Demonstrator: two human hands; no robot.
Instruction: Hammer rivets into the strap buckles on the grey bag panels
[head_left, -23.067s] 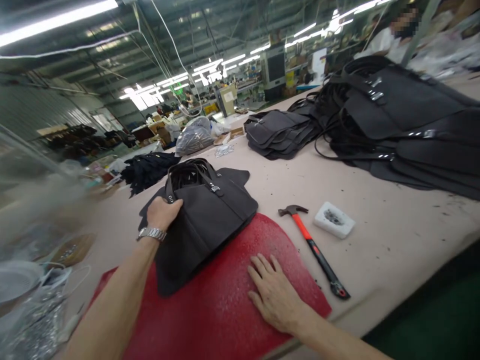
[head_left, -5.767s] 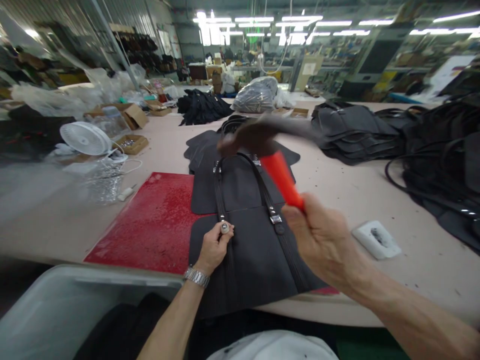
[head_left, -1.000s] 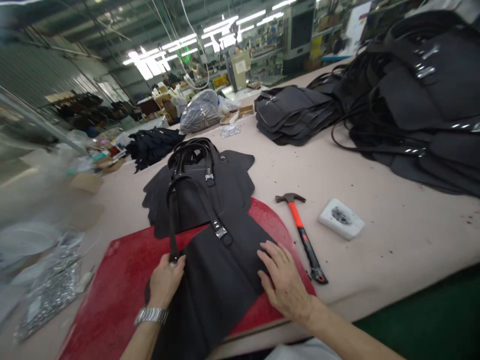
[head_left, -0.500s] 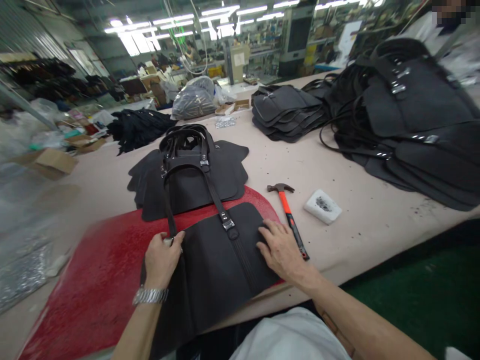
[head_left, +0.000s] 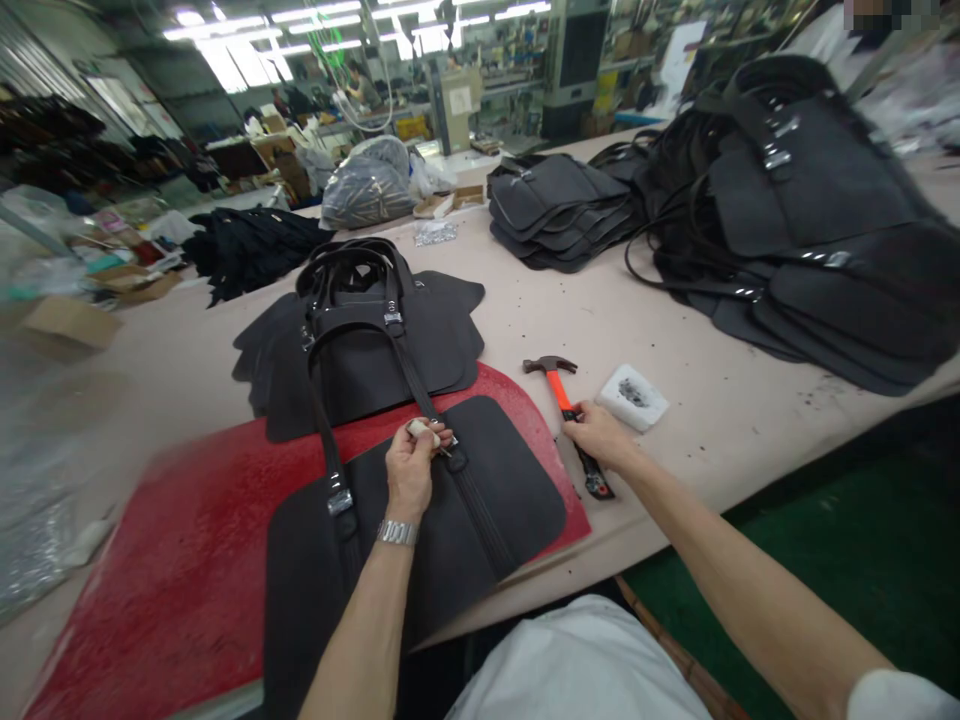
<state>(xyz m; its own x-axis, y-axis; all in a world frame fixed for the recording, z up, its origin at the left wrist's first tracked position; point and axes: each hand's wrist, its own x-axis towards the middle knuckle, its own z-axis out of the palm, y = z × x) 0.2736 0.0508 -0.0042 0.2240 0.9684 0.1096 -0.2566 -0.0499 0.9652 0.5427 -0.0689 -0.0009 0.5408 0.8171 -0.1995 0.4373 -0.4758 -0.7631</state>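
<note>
A black bag panel (head_left: 510, 480) lies flat with a looped handle (head_left: 319, 400) joined to it by silver buckles. Over its right-hand buckle, my left hand (head_left: 411, 470) is closed in a pinch. A small whitish piece shows at those fingertips; whether it is held or wrapped on a finger is unclear. My right hand (head_left: 604, 435) has its fingers round the black grip of a claw hammer (head_left: 559, 385), which has an orange neck and lies on the table right of the panel. Beside the hammer head is a white block (head_left: 634, 397) with a dark, pitted top.
Under the panel is a red mat (head_left: 187, 520) on the pale tabletop (head_left: 525, 310). More black panels with handles (head_left: 360, 370) are fanned out beyond it. Stacks of black bag pieces (head_left: 810, 220) fill the right side. A clear plastic bag (head_left: 367, 185) stands farther back.
My left hand has moved right from the left strap to the right buckle. My right hand has left the panel's edge and taken hold of the hammer's handle. The view has shifted slightly.
</note>
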